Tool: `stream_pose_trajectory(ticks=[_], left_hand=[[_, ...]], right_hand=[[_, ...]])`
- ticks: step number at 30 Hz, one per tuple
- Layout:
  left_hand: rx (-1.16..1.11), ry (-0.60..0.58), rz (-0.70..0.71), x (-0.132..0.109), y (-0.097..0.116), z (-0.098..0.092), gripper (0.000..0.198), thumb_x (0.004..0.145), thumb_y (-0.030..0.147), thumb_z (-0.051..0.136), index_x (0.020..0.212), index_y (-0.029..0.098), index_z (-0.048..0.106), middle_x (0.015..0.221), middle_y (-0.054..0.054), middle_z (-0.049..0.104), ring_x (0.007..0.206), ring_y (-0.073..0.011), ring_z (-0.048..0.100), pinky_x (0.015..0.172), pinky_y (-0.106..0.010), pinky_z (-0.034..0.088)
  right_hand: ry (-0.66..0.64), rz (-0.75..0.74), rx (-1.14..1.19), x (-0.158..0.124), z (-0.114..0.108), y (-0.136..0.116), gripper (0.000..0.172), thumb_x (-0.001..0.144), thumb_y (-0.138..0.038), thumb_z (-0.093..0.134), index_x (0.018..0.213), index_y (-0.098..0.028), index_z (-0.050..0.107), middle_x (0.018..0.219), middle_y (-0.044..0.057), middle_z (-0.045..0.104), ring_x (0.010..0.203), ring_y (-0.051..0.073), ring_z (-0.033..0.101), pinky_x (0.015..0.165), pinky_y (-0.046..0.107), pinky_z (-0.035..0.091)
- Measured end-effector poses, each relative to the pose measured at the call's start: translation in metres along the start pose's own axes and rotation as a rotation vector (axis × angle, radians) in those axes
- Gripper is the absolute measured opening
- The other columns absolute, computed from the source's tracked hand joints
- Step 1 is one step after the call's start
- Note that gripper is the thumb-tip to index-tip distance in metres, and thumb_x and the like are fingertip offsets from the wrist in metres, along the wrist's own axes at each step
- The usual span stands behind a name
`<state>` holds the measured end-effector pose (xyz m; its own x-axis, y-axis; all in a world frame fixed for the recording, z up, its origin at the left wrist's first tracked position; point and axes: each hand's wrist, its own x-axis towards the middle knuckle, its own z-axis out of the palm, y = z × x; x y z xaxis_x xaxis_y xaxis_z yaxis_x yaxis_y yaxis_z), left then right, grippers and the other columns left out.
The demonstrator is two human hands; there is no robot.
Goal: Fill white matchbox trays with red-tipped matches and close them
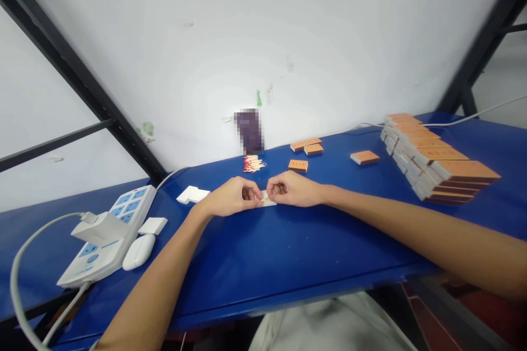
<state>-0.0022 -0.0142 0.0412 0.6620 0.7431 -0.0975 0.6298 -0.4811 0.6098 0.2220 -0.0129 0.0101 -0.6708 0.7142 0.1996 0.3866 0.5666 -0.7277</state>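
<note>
In the middle of the blue table, a small white matchbox tray (pixel 270 202) lies between my two hands, mostly covered by fingers. My left hand (pixel 233 197) is closed at its left end, thumb and finger pinched on it. From the other side my right hand (pixel 293 189) bends over the tray with fingers closed; a thin pale matchstick (pixel 265 199) shows at the fingertips. Just behind the hands is a loose pile of red-tipped matches (pixel 252 163). A closed orange matchbox (pixel 298 165) lies right of the pile.
More orange matchboxes (pixel 313 149) lie at the back, another matchbox (pixel 364 157) further right. A tall stack of matchboxes (pixel 442 159) fills the right side. White pieces (pixel 192 194), a power strip (pixel 111 236) and a white earbud case (pixel 139 252) sit left. A wall (pixel 267 38) stands behind.
</note>
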Motion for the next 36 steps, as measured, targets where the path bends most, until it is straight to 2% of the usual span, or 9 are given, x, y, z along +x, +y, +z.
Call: stream_pose_trajectory(ticks=[4,7,11,16,20,25,29,36], left_hand=[[0.055,0.083,0.018,0.001,-0.002,0.002,0.033,0.081,0.045,0.066,0.101,0.019,0.071,0.074,-0.001,0.068,0.064,-0.0124,0.057,0.059,-0.023,0.043],[0.155,0.153,0.048,0.002,-0.001,0.004,0.030,0.084,0.042,0.063,0.103,0.020,0.072,0.075,-0.001,0.068,0.064,-0.0130,0.059,0.061,-0.023,0.043],[0.364,0.233,0.131,0.002,-0.001,0.006,0.026,0.088,0.039,0.057,0.099,0.020,0.071,0.075,-0.002,0.069,0.064,-0.0139,0.059,0.063,-0.025,0.041],[0.484,0.271,0.156,0.003,-0.003,0.006,0.021,0.089,0.035,0.057,0.097,0.020,0.069,0.074,-0.002,0.066,0.066,-0.0151,0.058,0.062,-0.025,0.040],[0.516,0.271,0.161,0.003,-0.005,0.007,0.020,0.088,0.034,0.057,0.098,0.021,0.068,0.078,-0.002,0.064,0.072,-0.0171,0.058,0.066,-0.027,0.042],[0.479,0.317,0.146,0.003,-0.011,0.008,0.025,0.086,0.041,0.060,0.098,0.022,0.070,0.103,-0.007,0.058,0.093,-0.0210,0.059,0.084,-0.034,0.048],[0.390,0.294,0.140,0.004,-0.015,0.008,0.027,0.087,0.045,0.059,0.097,0.022,0.069,0.114,-0.007,0.058,0.100,-0.0214,0.059,0.094,-0.036,0.046],[0.315,0.253,0.149,0.006,-0.013,0.008,0.020,0.089,0.036,0.058,0.097,0.020,0.068,0.100,-0.006,0.067,0.091,-0.0199,0.061,0.081,-0.030,0.048]], right_hand=[[0.130,-0.062,-0.085,0.001,0.006,0.008,0.017,0.081,-0.018,0.056,0.095,-0.016,0.065,0.063,-0.005,0.051,0.057,0.010,0.048,0.057,0.022,0.037],[0.155,-0.105,-0.155,0.000,0.007,0.010,0.021,0.084,-0.018,0.053,0.101,-0.016,0.064,0.064,-0.004,0.053,0.057,0.010,0.049,0.058,0.023,0.037],[0.183,-0.179,-0.288,0.000,0.007,0.010,0.018,0.084,-0.015,0.052,0.097,-0.015,0.064,0.071,0.000,0.057,0.066,0.013,0.051,0.064,0.025,0.037],[0.176,-0.197,-0.323,0.001,0.007,0.010,0.010,0.082,-0.011,0.051,0.085,-0.017,0.059,0.067,-0.002,0.053,0.064,0.012,0.048,0.063,0.025,0.035],[0.174,-0.200,-0.296,0.001,0.006,0.010,0.009,0.082,-0.011,0.051,0.085,-0.017,0.056,0.065,-0.004,0.050,0.062,0.012,0.047,0.062,0.024,0.033],[0.166,-0.176,-0.284,0.002,0.006,0.010,0.007,0.082,-0.012,0.051,0.085,-0.018,0.054,0.063,-0.005,0.048,0.059,0.011,0.045,0.060,0.024,0.032],[0.178,-0.145,-0.248,0.004,0.006,0.011,0.006,0.082,-0.013,0.051,0.083,-0.018,0.053,0.063,-0.005,0.049,0.057,0.010,0.044,0.057,0.024,0.032],[0.219,-0.096,-0.198,0.005,0.007,0.015,0.016,0.083,-0.012,0.050,0.097,-0.017,0.058,0.066,-0.004,0.054,0.060,0.011,0.048,0.060,0.025,0.035]])
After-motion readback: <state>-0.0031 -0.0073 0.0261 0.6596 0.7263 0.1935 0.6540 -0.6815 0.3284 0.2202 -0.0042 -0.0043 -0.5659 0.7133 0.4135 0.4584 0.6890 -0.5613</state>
